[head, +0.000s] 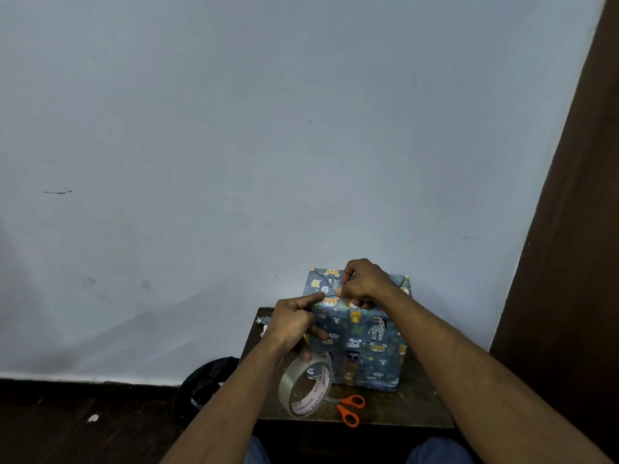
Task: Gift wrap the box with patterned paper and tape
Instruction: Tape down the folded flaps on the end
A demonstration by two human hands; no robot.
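Note:
A box wrapped in blue paper with cartoon animals (365,343) stands on a small dark wooden table (418,410). My right hand (363,283) rests on the box's top, its fingers curled and pinching the folded paper flap near the top edge. My left hand (293,321) is at the box's upper left corner, index finger stretched onto the fold, while its lower fingers hold a roll of clear tape (305,386) that hangs in front of the box's left side. Whether a tape strip runs to the fold is unclear.
Orange-handled scissors (351,408) lie on the table in front of the box. Paper scraps (263,324) sit at the table's back left corner. A black bag (207,383) rests on the dark floor to the left. A pale wall stands behind.

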